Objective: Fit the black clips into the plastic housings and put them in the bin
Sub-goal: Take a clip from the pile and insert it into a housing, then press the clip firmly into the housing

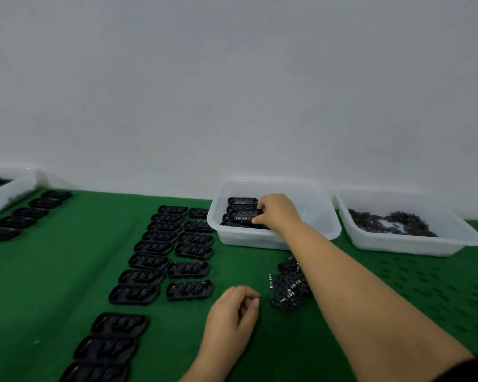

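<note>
Right hand: my right hand (276, 212) is stretched out toward 1 o'clock, down inside the middle bin (273, 241), and its grip is pinched on a black housing (244, 215), thumb at the near edge and fingertips on the end.
Held housing: it sits on top of the stack of housings (242, 201) already in the bin, touching them, and pale markings show on its upper face.
Left hand: my left hand (232, 312) rests on the green surface (53, 271) at 6 o'clock, fingers loosely curled; the grip looks slack, though I cannot tell whether anything small sits under the fingertips.
Loose pile: a heap of black parts (289, 285) with small metal tabs lies on the surface just right of my left hand, partly under my right forearm.
Rows of housings: two columns of black housings (160, 248) run from 10 o'clock down toward 8 o'clock, lying flat and close together, just left of the middle bin.
Near group: three more housings (108, 348) lie at 7 o'clock, near the bottom edge.
Far left row: another line of housings (25, 216) angles up toward 9 o'clock, beside a white bin (9, 194) cut off by the edge.
Clip bin: the bin at 2 o'clock (409, 244) holds a scatter of small dark clips (392, 221); it stands just beside the middle bin.
</note>
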